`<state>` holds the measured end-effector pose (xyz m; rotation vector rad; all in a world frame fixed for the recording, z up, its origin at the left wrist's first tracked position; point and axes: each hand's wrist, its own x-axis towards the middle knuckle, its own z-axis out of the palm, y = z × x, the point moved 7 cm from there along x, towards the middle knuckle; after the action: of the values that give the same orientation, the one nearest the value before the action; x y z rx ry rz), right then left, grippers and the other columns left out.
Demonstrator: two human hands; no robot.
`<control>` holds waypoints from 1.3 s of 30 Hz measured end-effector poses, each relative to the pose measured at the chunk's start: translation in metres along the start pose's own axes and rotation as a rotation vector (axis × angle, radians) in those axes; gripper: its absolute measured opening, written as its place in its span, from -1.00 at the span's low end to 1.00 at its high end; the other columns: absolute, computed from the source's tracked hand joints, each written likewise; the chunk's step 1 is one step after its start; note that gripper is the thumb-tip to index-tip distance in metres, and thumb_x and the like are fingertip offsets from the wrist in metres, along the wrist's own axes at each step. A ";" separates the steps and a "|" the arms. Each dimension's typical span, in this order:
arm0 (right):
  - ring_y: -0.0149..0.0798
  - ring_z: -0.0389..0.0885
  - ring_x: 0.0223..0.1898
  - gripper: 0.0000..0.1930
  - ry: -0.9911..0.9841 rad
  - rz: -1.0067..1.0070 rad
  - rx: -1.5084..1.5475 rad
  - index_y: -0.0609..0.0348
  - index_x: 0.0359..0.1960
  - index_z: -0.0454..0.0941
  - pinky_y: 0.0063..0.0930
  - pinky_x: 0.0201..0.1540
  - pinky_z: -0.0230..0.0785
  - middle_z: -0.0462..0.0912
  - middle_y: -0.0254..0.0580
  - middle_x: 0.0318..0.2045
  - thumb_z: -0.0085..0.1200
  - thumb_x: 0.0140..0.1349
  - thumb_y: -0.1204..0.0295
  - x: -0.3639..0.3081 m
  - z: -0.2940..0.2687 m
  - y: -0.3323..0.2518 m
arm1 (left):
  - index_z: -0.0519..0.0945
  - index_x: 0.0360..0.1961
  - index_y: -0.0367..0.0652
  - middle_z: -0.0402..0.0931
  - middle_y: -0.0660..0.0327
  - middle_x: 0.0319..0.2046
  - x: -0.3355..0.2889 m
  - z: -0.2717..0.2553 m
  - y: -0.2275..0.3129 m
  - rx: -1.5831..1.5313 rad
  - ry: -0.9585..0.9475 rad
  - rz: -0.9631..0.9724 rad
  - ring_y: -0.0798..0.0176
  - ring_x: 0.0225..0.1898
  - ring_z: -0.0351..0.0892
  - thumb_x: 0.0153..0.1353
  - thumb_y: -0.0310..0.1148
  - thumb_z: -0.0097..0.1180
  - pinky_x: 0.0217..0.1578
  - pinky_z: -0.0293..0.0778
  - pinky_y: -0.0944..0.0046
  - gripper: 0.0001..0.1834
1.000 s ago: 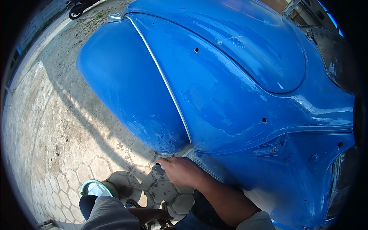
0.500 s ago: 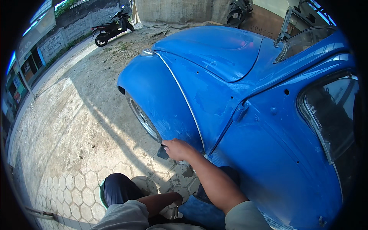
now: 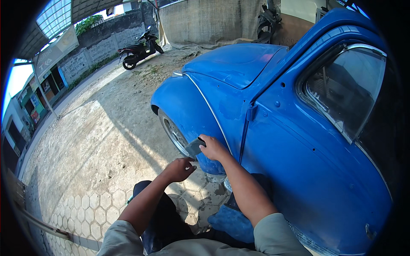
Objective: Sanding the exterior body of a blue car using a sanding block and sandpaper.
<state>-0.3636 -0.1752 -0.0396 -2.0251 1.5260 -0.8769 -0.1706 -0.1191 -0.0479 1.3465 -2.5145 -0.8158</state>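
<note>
My right hand (image 3: 213,148) grips a dark grey flat piece (image 3: 195,147) that looks like sandpaper. It is in front of the blue car's front fender (image 3: 188,106), close to the wheel (image 3: 173,130). Just below and left of the grey piece is my left hand (image 3: 179,170), fingers curled, with a gap between thumb and forefinger and nothing visible in it. Its forefinger reaches close to the piece's lower edge; whether they touch I cannot tell. Pale, cloudy marks show on the lower fender.
The car door (image 3: 294,170) rises close on my right. Hexagonal paving (image 3: 96,209) lies below my knees, and rough bare ground (image 3: 94,141) stretches left of the car. A black motor scooter (image 3: 140,49) stands at the far wall.
My right hand has lifted the grey piece up and rightward from low at the fender. My left hand has come up from between my knees to beside it. The view has tilted upward.
</note>
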 end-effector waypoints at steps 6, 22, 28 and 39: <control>0.27 0.75 0.28 -0.51 0.129 -0.086 0.151 0.26 0.37 0.57 0.03 0.33 0.60 0.75 0.22 0.23 0.30 0.43 0.45 -0.010 -0.050 -0.026 | 0.53 0.42 -0.20 0.75 -0.11 0.13 0.008 -0.081 0.021 -0.022 0.698 0.220 -0.18 0.13 0.83 0.54 -0.18 0.42 0.08 0.71 -0.13 -0.43; -0.21 0.80 0.16 -0.46 0.565 -0.080 0.442 0.32 0.59 0.51 -0.20 0.24 0.73 0.75 -0.06 0.20 0.11 0.79 0.22 0.000 -0.139 -0.072 | 0.57 0.44 -0.32 0.67 -0.04 0.26 0.072 -0.108 0.139 -0.726 0.396 0.682 0.03 0.31 0.71 0.45 -0.57 0.24 0.31 0.62 -0.02 -0.46; -0.25 0.82 0.13 -0.54 0.722 -0.113 0.434 0.39 0.36 0.70 -0.16 0.23 0.76 0.83 -0.07 0.16 0.09 0.80 0.19 0.002 -0.233 -0.126 | 0.32 0.72 -0.22 0.31 -0.17 0.67 0.135 -0.136 0.163 -0.425 0.748 0.747 -0.19 0.72 0.30 0.57 -0.43 0.12 0.69 0.22 -0.14 -0.27; -0.03 0.89 0.13 -0.59 0.894 -0.227 -0.471 0.25 0.43 0.70 -0.15 0.22 0.66 0.88 0.09 0.11 0.17 0.68 0.35 0.028 -0.355 -0.154 | 0.08 0.87 0.05 -0.06 0.12 0.87 0.234 -0.126 0.152 -0.141 0.797 0.590 -0.26 0.87 -0.22 0.80 -0.01 -0.21 0.81 -0.28 -0.33 -0.26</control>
<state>-0.5105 -0.1519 0.3190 -2.2914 2.1294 -1.8312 -0.3648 -0.2905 0.1159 0.6182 -1.9689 -0.2406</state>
